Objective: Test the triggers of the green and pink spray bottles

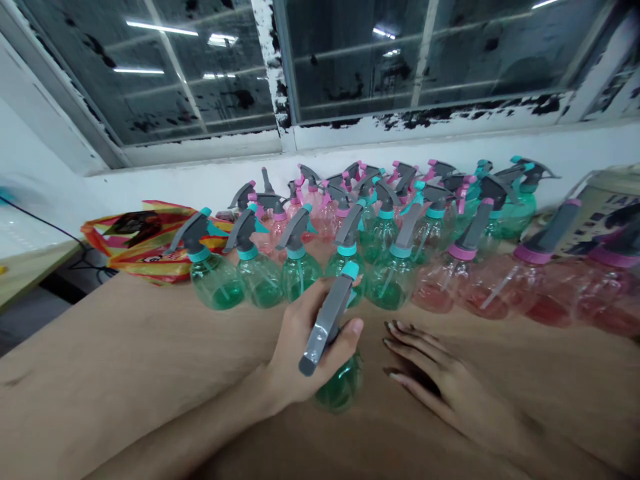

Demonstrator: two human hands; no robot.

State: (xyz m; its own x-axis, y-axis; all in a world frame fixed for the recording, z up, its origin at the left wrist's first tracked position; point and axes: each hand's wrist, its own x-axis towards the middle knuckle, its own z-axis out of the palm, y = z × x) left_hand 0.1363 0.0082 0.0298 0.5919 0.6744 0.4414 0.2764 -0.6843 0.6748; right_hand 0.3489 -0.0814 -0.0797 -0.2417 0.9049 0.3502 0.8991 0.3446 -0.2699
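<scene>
My left hand (300, 333) is wrapped round the neck of a green spray bottle (343, 387) with a grey and turquoise trigger head. Its nozzle points away from me, and the hand covers its collar. To the right, my right hand (430, 370) rests low over the table with fingers stretched out, holding nothing. Just beyond the hands runs a front row of round spray bottles: green ones such as this left-end bottle (216, 283) on the left, and pink ones such as this bottle (440, 287) on the right. Several hold some liquid with a dip tube showing.
More pink and green spray bottles (380, 230) crowd behind the front row, by the wall. A red and yellow plastic bag (145, 247) lies at the left of the wooden table (150, 347). A printed container (600, 207) stands far right. Windows (360, 60) are above.
</scene>
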